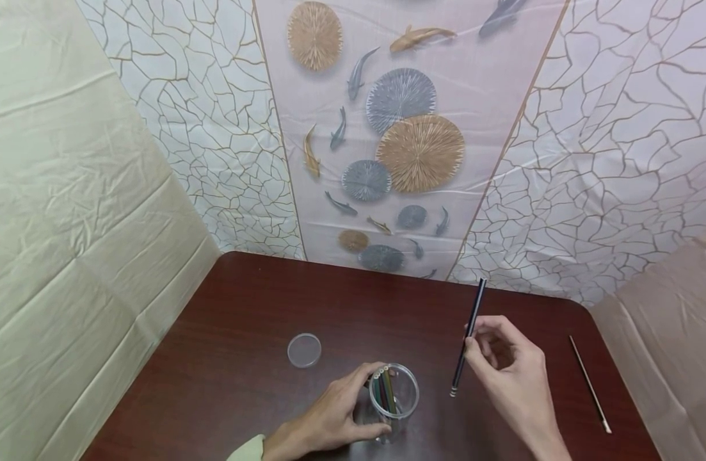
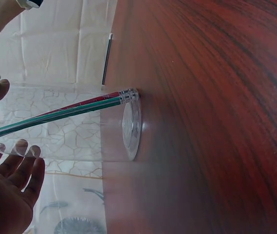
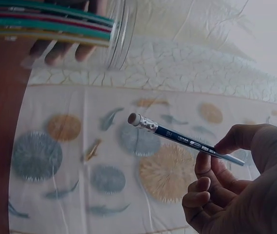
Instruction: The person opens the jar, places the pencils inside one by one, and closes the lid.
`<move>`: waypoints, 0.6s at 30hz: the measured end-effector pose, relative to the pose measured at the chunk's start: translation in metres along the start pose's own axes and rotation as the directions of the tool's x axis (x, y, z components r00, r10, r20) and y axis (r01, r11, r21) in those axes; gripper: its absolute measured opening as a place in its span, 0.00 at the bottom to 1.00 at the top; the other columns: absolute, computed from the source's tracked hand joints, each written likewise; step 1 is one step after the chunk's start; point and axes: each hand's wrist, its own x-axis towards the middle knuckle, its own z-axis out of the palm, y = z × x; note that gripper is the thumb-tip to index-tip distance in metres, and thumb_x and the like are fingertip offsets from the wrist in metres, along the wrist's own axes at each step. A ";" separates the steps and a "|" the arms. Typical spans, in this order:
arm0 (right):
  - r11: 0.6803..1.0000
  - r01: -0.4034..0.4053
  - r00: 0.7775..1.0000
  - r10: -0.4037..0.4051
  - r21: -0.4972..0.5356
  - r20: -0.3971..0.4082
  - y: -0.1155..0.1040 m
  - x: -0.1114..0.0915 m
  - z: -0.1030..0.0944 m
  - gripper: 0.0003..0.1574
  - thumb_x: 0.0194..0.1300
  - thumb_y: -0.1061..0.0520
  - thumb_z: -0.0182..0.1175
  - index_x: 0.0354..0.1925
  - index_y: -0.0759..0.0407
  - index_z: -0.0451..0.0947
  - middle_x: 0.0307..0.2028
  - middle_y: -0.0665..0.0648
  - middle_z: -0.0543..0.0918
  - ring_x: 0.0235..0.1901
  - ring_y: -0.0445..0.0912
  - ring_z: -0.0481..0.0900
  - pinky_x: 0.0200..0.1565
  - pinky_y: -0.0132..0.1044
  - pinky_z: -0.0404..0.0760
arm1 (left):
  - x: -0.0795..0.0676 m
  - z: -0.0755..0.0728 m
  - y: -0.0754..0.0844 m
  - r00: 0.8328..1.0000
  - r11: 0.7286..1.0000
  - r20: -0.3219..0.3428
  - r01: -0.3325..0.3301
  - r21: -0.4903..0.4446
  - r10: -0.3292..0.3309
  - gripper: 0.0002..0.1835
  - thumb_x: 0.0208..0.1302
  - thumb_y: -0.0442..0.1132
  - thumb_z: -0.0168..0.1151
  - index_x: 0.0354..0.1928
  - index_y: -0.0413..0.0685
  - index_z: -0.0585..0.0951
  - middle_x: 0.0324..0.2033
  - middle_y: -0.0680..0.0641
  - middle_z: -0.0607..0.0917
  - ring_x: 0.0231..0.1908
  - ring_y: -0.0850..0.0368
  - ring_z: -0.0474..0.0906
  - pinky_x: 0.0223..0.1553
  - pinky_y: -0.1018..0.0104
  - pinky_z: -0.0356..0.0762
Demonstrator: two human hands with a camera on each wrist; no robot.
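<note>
My left hand (image 1: 338, 410) grips a clear plastic jar (image 1: 407, 390) that stands on the table. Inside it several pencils (image 2: 80, 109), green, red and yellow among them, lean to one side; their eraser ends rest at the jar's bottom in the left wrist view. To the right of the jar my right hand (image 1: 516, 371) pinches a dark blue pencil (image 1: 473, 314) between thumb and fingers. It is held in the air, nearly upright, with its eraser end (image 3: 138, 120) pointing down. The pencil and the jar are apart.
A round clear lid (image 1: 304, 350) lies on the table left of the jar. Another dark pencil (image 1: 589, 382) lies near the right edge of the dark red wooden table (image 1: 260, 301). Patterned cloth (image 1: 387, 224) hangs behind, and plain cloth (image 1: 82, 256) stands at the sides.
</note>
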 end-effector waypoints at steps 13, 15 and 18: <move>0.989 0.069 0.996 -0.075 0.128 0.042 -0.012 -0.010 0.019 0.22 0.56 0.79 0.70 0.42 0.57 0.84 0.24 0.49 0.74 0.23 0.40 0.70 0.26 0.33 0.69 | 0.000 0.001 -0.001 1.000 1.000 0.000 -0.001 0.012 0.001 0.50 0.61 0.52 0.81 0.78 0.54 0.62 0.65 0.54 0.79 0.59 0.61 0.80 0.58 0.57 0.83; 0.988 0.069 0.996 -0.076 0.137 0.046 -0.014 -0.010 0.021 0.22 0.56 0.79 0.70 0.41 0.56 0.84 0.24 0.49 0.74 0.23 0.40 0.70 0.25 0.33 0.68 | 0.000 0.001 -0.001 1.000 1.000 -0.002 -0.002 0.010 0.002 0.50 0.61 0.52 0.81 0.78 0.54 0.62 0.65 0.54 0.79 0.60 0.61 0.80 0.58 0.56 0.83; 0.987 0.067 0.996 -0.076 0.149 0.055 -0.015 -0.011 0.026 0.22 0.57 0.79 0.70 0.41 0.55 0.85 0.24 0.49 0.74 0.24 0.40 0.71 0.25 0.34 0.68 | 0.000 0.001 -0.001 1.000 1.000 -0.004 -0.003 0.007 0.003 0.50 0.61 0.52 0.81 0.78 0.54 0.62 0.65 0.54 0.79 0.60 0.60 0.80 0.58 0.56 0.83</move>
